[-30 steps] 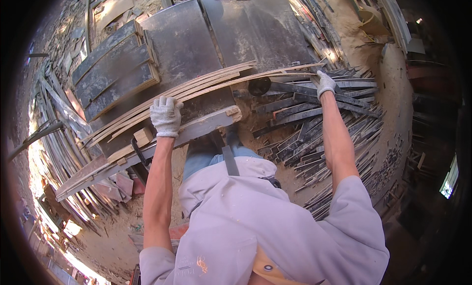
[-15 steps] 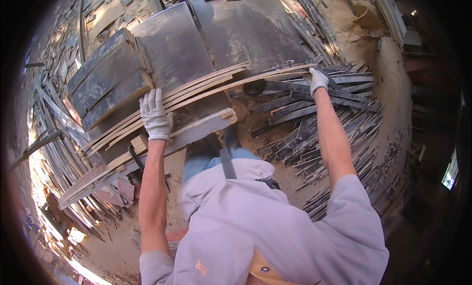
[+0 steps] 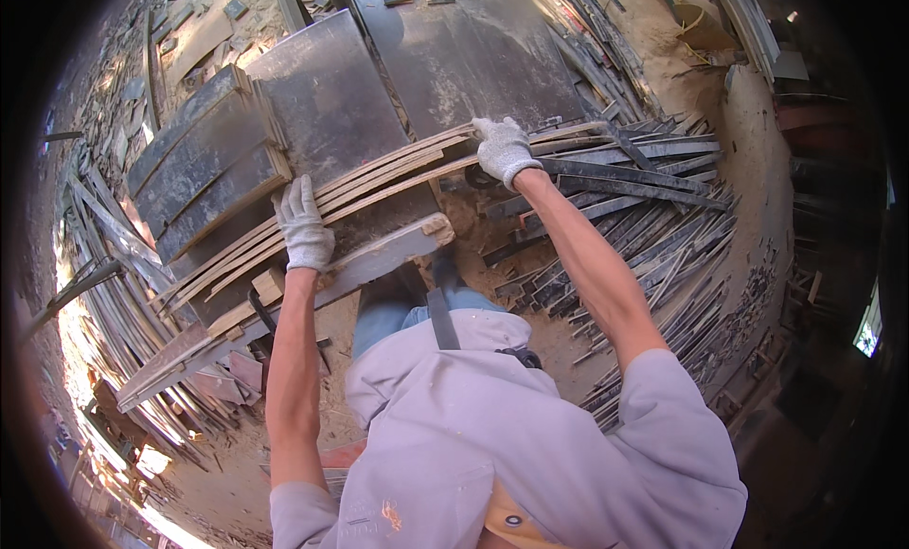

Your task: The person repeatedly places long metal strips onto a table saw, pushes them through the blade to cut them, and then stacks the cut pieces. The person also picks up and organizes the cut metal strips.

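Several long narrow plywood strips (image 3: 393,168) lie bundled across a dark-faced panel (image 3: 322,85), slanting from lower left to upper right. My left hand (image 3: 305,229), in a pale knitted glove, rests over the strips with its fingers stretched out flat. My right hand (image 3: 505,153), gloved alike, is at the right end of the upper strips, its fingers bent round that end. The longest strip runs on to the right beneath this hand. What the fingertips press on underneath is hidden.
A stack of dark boards (image 3: 208,161) stands left of the strips. A grey beam (image 3: 388,251) with a rough end crosses close to my waist. Dark offcut strips (image 3: 634,185) are heaped at the right, and thin slats (image 3: 123,293) lie piled at the left.
My right hand has moved left, from the far right end of the longest strip to the end of the shorter upper ones. The left hand has stayed nearly in place.
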{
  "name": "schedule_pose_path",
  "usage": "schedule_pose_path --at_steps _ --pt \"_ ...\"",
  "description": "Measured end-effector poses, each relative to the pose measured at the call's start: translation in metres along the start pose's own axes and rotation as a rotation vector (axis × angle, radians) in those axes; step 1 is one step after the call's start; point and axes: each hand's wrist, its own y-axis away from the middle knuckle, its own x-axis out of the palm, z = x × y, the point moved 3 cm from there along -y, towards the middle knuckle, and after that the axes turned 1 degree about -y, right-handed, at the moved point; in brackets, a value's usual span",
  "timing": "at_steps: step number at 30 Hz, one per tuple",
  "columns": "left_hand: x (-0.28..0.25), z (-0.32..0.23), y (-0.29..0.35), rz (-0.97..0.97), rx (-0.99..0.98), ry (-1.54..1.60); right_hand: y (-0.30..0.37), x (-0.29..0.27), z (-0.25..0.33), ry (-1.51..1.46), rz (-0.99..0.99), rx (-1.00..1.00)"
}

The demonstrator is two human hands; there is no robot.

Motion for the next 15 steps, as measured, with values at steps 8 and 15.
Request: schedule_pose_path --at_steps 8,15 --pt "0.001 -0.005 -0.009 0.035 0.016 -0.028 -0.001 0.025 -0.007 -0.188 0.072 0.063" --pt "0.002 0.005 -0.007 0.033 -0.003 -0.035 -0.005 0.028 0.018 -0.294 0.099 0.055"
